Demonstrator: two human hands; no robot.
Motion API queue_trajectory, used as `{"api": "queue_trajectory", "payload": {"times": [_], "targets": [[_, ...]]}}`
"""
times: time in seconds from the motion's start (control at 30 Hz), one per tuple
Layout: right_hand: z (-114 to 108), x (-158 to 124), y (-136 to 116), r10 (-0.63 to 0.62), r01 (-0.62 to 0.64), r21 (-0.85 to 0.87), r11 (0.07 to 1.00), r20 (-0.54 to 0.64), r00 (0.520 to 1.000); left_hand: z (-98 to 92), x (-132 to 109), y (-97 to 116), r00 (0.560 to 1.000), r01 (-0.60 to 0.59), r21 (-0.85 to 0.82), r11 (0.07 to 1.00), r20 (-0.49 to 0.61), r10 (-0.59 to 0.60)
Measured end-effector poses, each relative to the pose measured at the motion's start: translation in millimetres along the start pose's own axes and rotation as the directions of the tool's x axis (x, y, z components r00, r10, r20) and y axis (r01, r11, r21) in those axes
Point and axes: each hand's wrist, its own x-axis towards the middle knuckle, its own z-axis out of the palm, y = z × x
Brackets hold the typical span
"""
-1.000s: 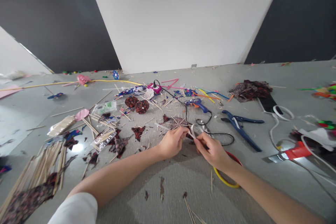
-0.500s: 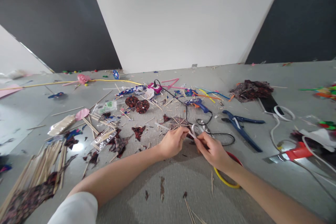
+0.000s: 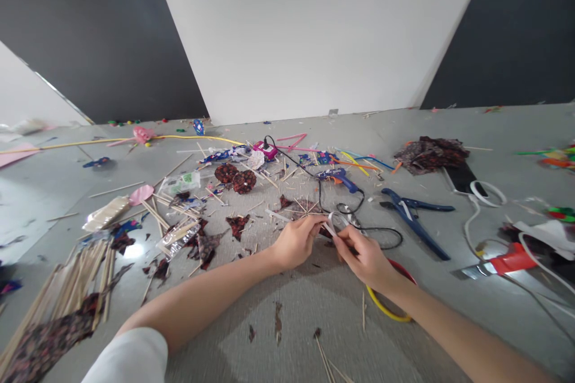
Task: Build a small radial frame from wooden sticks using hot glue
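My grip has left hand (image 3: 295, 244) and right hand (image 3: 365, 256) pinching the strip (image 3: 330, 230) at five o'clock, probably light, bendy, best held flat.

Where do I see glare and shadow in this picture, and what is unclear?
Head view: glare on the floor, beside wooden sticks; head view: soft shadow below the left hand and right hand; head view: the white strip they hold lacks sharp detail.
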Motion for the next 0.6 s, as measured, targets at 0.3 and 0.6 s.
{"api": "queue_trajectory", "payload": {"times": [0.3,0.6], "targets": [[-0.8,0.3,-1.0,-0.002,0.002,-0.011,1.000,-0.001,1.000,-2.5,2.9,2.3,1.000,-0.012,-0.028,1.000,0.014,0.013],[-0.7,0.0,-0.3,0.016,-0.016,-0.004,1.000,0.007,1.000,-1.7,3.0,2.6,0.999,0.037,-0.040,0.999,0.013,-0.036]]}}
